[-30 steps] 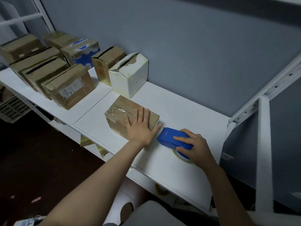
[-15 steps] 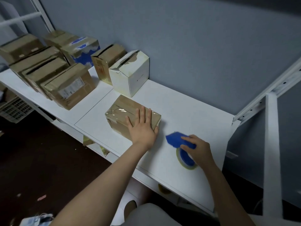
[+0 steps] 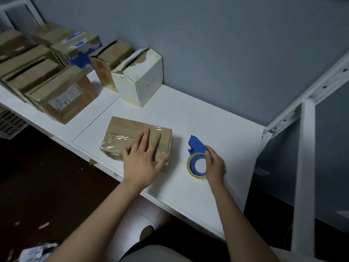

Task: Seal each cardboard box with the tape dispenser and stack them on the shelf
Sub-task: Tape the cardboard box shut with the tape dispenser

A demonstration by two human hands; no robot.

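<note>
A small brown cardboard box (image 3: 124,133) with clear tape across its top lies on the white shelf board (image 3: 217,129). My left hand (image 3: 141,159) lies flat on the box's near right part, fingers spread, thumb at its right side. To the right, a blue tape dispenser (image 3: 197,148) with a roll of clear tape (image 3: 196,166) stands on the board. My right hand (image 3: 215,165) holds the dispenser from the right, fingers curled over its body.
A white box (image 3: 139,78) with a torn top stands behind the brown box. Several more cardboard boxes (image 3: 62,95) crowd the shelf's left end. A white metal shelf post (image 3: 306,167) rises at the right. The blue wall runs along the back.
My right hand drew the dispenser away from the box to the right and set it down. My left hand slid slightly toward the box's near edge.
</note>
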